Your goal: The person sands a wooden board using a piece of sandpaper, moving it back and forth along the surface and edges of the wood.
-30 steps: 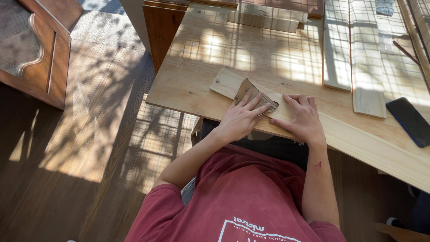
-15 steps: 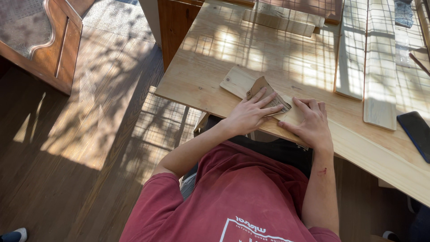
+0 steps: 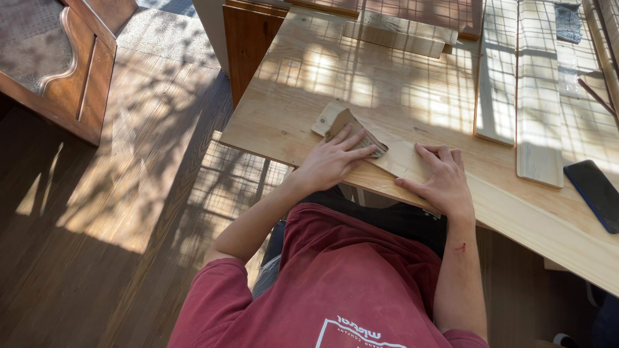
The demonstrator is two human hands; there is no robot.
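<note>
In the head view, the left hand (image 3: 329,161) lies flat with spread fingers on a folded sheet of sandpaper (image 3: 361,132) and presses it down on a long pale plank (image 3: 516,209). The hand is open, not clamped; the paper is held only by pressure from above. The right hand (image 3: 442,177) rests just beside it, palm down on the same plank, also open, and steadies the wood.

The sandpaper looks light, thin and bendable, so I judge it is best held under flat fingers. The plank looks stiff and heavier.

Beyond the fingers, further on the workbench (image 3: 361,77), lie more wooden boards (image 3: 532,129). A dark phone (image 3: 593,193) lies well apart on the right-hand side. Nothing stands near the hands.
</note>
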